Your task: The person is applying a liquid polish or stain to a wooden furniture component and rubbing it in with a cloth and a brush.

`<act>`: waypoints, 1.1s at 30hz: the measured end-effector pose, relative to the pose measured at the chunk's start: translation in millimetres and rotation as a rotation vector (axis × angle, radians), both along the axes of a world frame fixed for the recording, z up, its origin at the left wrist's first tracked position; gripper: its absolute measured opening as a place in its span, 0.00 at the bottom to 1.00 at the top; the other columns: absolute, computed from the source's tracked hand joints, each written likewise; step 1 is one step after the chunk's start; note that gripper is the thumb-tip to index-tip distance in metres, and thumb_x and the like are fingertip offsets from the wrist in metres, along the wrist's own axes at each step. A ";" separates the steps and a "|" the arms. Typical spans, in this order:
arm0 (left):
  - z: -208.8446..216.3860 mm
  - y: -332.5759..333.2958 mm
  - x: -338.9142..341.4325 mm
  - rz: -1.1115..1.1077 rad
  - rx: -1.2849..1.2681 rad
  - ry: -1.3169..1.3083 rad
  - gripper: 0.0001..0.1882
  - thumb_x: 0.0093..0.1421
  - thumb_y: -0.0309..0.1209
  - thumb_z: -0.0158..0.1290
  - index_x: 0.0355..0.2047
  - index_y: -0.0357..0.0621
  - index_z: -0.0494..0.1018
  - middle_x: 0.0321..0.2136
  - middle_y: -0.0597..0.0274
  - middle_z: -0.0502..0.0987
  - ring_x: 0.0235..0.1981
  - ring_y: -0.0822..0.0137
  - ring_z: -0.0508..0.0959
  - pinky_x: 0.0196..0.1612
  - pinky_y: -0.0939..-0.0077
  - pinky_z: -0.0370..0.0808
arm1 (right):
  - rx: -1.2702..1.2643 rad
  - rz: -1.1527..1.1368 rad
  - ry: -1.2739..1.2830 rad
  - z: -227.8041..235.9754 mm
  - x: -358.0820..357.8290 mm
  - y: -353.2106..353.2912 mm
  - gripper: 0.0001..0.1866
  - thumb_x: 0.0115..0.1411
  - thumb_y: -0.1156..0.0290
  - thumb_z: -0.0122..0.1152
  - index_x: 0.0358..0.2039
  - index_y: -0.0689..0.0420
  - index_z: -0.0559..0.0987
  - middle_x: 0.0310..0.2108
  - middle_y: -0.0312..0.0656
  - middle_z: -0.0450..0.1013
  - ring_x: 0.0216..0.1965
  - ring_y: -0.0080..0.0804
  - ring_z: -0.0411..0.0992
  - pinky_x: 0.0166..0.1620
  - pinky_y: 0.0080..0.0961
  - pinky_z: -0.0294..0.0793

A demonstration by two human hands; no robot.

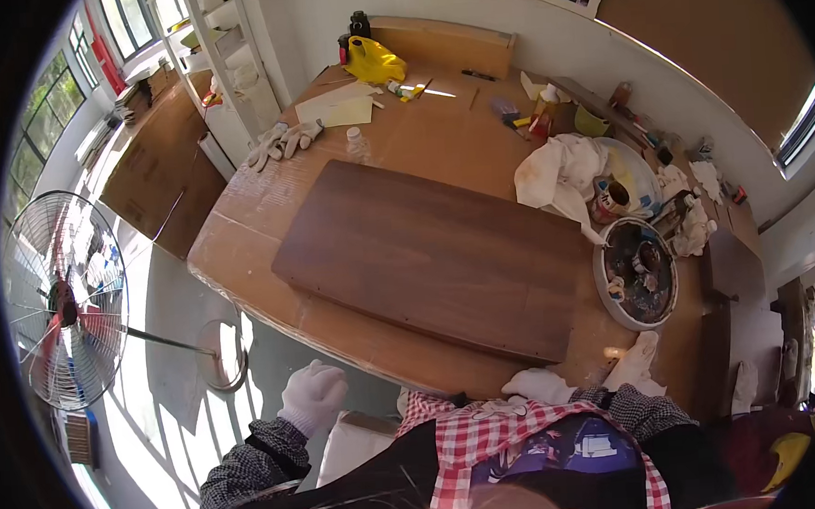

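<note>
A long dark-brown wooden panel (435, 253) with a box-like edge lies on the covered worktable (241, 236). My left hand (314, 396), in a white knit glove, hangs off the table's front edge with its fingers curled in, and nothing shows in it. At the front edge, close to the panel's near right corner, my right hand (539, 386) rests in a white glove. Its fingers point left and look loosely stretched, with nothing seen in them. A crumpled white cloth (634, 364) lies just right of that hand.
Right of the panel stands a round tub (602, 276) with dark, stained contents, beside an open can (610, 200) and rags (560, 168). Gloves (282, 143), a small bottle (356, 145) and a yellow bag (374, 61) sit farther back. A fan (64, 300) stands at left.
</note>
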State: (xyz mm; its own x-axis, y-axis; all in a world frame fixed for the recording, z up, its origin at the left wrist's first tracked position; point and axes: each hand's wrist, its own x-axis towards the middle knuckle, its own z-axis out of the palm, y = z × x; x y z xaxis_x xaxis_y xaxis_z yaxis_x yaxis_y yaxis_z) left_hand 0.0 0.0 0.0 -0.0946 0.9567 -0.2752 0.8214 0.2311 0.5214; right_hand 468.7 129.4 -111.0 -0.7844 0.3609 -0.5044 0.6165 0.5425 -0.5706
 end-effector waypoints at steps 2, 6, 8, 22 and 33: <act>23.5 28.6 -10.2 -0.201 0.412 -0.026 0.09 0.52 0.28 0.60 0.35 0.44 0.78 0.35 0.57 0.80 0.41 0.50 0.79 0.47 0.55 0.77 | 0.192 0.055 0.139 -18.7 19.6 -25.9 0.19 0.64 0.55 0.59 0.52 0.48 0.79 0.46 0.42 0.78 0.48 0.46 0.77 0.52 0.43 0.76; 58.1 143.3 -16.5 -0.442 0.614 -0.036 0.15 0.49 0.27 0.62 0.36 0.37 0.74 0.36 0.54 0.76 0.39 0.47 0.76 0.46 0.55 0.75 | 0.308 -0.010 0.035 23.7 5.4 -26.7 0.18 0.64 0.56 0.58 0.53 0.46 0.78 0.47 0.40 0.77 0.50 0.41 0.77 0.52 0.42 0.75; 66.4 188.6 -17.7 -0.541 0.647 -0.001 0.17 0.48 0.28 0.63 0.38 0.37 0.73 0.38 0.53 0.76 0.40 0.47 0.75 0.46 0.54 0.75 | 0.369 -0.051 0.046 20.1 6.5 -31.8 0.19 0.63 0.56 0.59 0.53 0.46 0.77 0.50 0.40 0.76 0.52 0.40 0.76 0.53 0.44 0.74; 24.4 302.1 -30.5 -1.125 0.331 0.090 0.32 0.42 0.45 0.67 0.45 0.40 0.73 0.47 0.45 0.68 0.51 0.38 0.68 0.62 0.34 0.63 | 0.392 -0.252 0.086 22.9 1.7 -44.5 0.24 0.58 0.50 0.63 0.54 0.40 0.76 0.56 0.33 0.74 0.59 0.40 0.72 0.61 0.44 0.71; 1.2 304.9 -43.0 -1.121 0.320 0.119 0.33 0.44 0.50 0.64 0.44 0.39 0.72 0.50 0.38 0.67 0.54 0.30 0.67 0.62 0.24 0.59 | 0.375 -0.238 0.099 26.6 -1.5 -32.9 0.25 0.60 0.50 0.61 0.57 0.39 0.76 0.56 0.29 0.74 0.61 0.35 0.70 0.66 0.44 0.67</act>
